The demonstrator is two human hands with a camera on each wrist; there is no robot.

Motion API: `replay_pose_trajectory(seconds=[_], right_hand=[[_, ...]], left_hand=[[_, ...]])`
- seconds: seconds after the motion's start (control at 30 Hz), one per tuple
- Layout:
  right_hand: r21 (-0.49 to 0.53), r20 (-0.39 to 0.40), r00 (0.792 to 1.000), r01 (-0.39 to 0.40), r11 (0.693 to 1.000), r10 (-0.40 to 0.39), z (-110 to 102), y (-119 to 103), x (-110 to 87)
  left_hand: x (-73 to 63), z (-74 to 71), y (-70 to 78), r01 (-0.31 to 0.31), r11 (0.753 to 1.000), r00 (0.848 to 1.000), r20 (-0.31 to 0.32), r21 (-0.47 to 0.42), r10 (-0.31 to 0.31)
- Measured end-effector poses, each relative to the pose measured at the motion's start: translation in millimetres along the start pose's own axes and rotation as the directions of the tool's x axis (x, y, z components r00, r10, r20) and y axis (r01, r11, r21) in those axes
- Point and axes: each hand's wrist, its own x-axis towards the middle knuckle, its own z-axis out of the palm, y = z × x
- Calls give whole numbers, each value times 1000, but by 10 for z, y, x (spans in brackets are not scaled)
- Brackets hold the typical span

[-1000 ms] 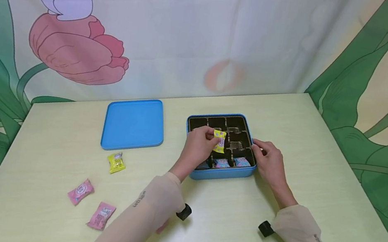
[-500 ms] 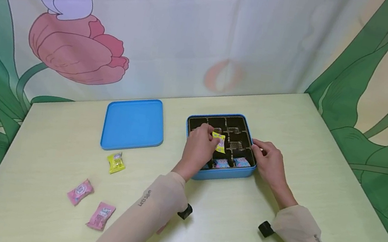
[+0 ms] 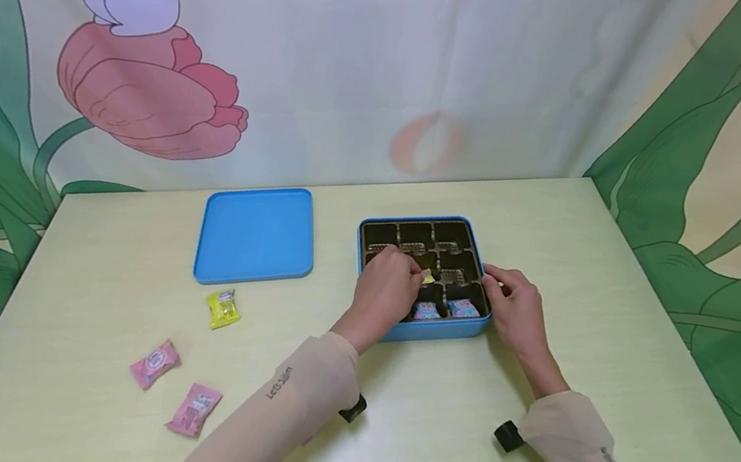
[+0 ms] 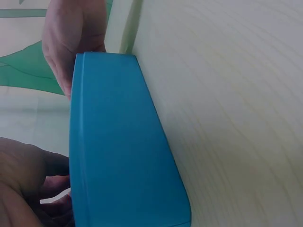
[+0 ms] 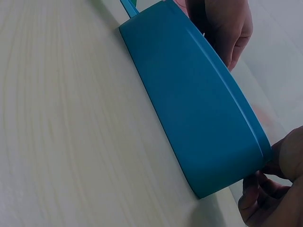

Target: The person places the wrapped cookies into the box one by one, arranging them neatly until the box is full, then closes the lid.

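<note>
A blue square box (image 3: 435, 330) with a black divided insert stands on the table. My left hand (image 3: 381, 296) reaches over its near left part. At the fingertips, low in the middle compartment, a yellow-wrapped candy (image 3: 427, 276) shows in part; the hand covers the rest. Blue-wrapped candies (image 3: 463, 308) lie in the front compartments. My right hand (image 3: 518, 309) holds the box's right side, thumb at the rim and fingers bent. In the right wrist view, the right hand (image 5: 274, 184) touches the box's corner. The left wrist view shows the box wall beside my left hand (image 4: 21, 184).
Left of the box lies a blue lid (image 3: 258, 236). Nearer me on the table (image 3: 426, 439) are another yellow candy (image 3: 223, 309), a pink candy (image 3: 155, 364) and a second pink candy (image 3: 195, 410). A printed curtain (image 3: 339, 59) hangs behind.
My left hand has lowered the yellow candy from above the box into the middle compartment, tilting downward over it. The right hand has stayed at the box's right side.
</note>
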Motion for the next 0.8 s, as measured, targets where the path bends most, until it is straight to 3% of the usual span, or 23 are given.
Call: replay_pose_trajectory(seconds=[0.3,0.5,0.8], right_hand=[[1,10,1000,-6,1000,6,-6,-9,-8],[-6,12,1000,-5,1000,5,-5,-21,-4],[2,8,1000,-10,1000,9,9,-28,-18]], left_hand=[[-31,-162,-9,7,999,1000,-30,-46,-9],[-71,-336,-100,21,997,999,-48,-80,-24],[-177,-633,-281,33,988,990,-134,-153,-54]])
